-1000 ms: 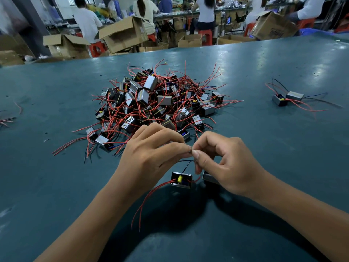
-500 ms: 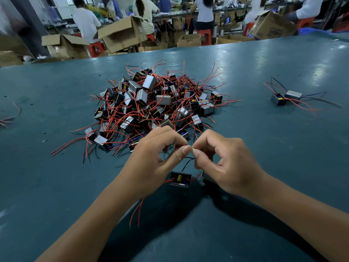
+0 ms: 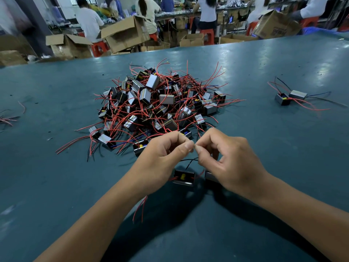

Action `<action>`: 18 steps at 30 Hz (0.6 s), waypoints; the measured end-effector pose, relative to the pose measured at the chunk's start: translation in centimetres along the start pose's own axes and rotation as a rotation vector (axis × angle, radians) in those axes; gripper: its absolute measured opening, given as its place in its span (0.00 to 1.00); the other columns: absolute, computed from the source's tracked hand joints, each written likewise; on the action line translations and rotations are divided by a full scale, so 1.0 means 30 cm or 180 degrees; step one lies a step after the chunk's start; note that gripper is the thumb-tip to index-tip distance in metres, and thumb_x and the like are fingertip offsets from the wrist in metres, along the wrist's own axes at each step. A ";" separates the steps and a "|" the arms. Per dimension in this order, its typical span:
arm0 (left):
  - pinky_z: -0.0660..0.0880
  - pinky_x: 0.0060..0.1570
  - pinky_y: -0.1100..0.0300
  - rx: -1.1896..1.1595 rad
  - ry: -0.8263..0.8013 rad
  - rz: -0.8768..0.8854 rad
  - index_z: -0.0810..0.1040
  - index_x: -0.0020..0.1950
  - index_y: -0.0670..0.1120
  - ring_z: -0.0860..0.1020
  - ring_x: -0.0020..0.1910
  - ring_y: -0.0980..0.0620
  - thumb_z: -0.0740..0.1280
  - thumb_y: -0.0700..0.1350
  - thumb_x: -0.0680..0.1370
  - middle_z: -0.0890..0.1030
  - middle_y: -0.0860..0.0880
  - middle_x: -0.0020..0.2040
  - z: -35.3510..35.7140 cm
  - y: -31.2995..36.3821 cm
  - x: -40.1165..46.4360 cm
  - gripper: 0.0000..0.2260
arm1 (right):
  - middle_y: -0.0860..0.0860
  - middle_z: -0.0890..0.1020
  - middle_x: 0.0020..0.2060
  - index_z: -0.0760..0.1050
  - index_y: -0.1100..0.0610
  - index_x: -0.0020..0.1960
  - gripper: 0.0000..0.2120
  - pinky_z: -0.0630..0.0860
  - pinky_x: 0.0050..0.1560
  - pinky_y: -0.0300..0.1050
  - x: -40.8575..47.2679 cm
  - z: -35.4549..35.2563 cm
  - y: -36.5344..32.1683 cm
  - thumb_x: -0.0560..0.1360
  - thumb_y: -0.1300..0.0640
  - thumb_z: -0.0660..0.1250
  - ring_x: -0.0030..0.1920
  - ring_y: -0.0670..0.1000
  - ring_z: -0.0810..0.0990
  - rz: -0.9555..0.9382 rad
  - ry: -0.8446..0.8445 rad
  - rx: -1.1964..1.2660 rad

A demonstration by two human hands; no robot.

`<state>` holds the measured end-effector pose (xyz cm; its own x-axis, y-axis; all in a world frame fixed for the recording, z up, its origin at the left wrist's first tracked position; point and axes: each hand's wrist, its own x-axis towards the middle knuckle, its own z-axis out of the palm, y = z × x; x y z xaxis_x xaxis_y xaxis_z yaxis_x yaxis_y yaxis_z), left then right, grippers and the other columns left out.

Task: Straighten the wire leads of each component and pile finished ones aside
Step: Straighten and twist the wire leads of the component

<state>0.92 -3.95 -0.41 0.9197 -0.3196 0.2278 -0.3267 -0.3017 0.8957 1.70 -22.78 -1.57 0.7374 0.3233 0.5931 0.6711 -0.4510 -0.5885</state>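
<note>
Two hands meet thumb to thumb near the centre of the view, above a dark green table (image 3: 56, 186). The left hand (image 3: 162, 159) has its fingers curled and its thumb pressed against the forefinger, pinching a thin wire lead too fine to make out at the fingertips. The right hand (image 3: 228, 159) mirrors it, thumb and forefinger pinched together right beside the left thumb. A black lead (image 3: 188, 161) loops down between the hands to a small boxy component (image 3: 184, 177) with a yellow core, sitting just below them at 6 o'clock. A second component (image 3: 210, 176) lies just beside it, partly hidden under the right hand. Red leads (image 3: 140, 207) trail out beneath the left wrist. At 12 o'clock from the hands lies a big heap of components (image 3: 160, 103) tangled in red and black wires. Well apart at 2 o'clock sits a pair of components (image 3: 290, 97), touching each other.
</note>
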 end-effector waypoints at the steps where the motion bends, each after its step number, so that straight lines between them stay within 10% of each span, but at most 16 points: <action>1: 0.69 0.38 0.52 -0.0049 0.0035 -0.0007 0.80 0.46 0.47 0.70 0.36 0.48 0.67 0.54 0.78 0.75 0.43 0.38 -0.004 -0.004 0.000 0.11 | 0.47 0.79 0.29 0.74 0.56 0.43 0.05 0.73 0.31 0.45 0.003 -0.002 0.005 0.78 0.58 0.67 0.29 0.49 0.77 0.0216 0.0015 0.0144; 10: 0.66 0.34 0.77 0.0033 0.0228 0.0021 0.85 0.46 0.46 0.73 0.30 0.67 0.77 0.49 0.73 0.79 0.63 0.32 0.025 -0.036 0.007 0.08 | 0.48 0.83 0.34 0.80 0.50 0.41 0.06 0.79 0.37 0.53 0.027 -0.018 0.018 0.77 0.58 0.70 0.34 0.47 0.80 0.0997 -0.0216 0.0726; 18: 0.69 0.35 0.58 0.0173 0.0429 -0.0053 0.85 0.41 0.49 0.73 0.34 0.55 0.79 0.53 0.71 0.79 0.44 0.36 0.025 -0.031 0.005 0.09 | 0.53 0.84 0.32 0.82 0.58 0.43 0.04 0.77 0.31 0.40 0.027 -0.022 0.010 0.77 0.63 0.70 0.32 0.48 0.82 0.1406 -0.0232 0.1553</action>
<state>1.20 -4.40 -1.50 0.9448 -0.1919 0.2657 -0.3193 -0.3554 0.8785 2.44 -23.19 -0.90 0.9431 0.2575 0.2104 0.2497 -0.1309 -0.9594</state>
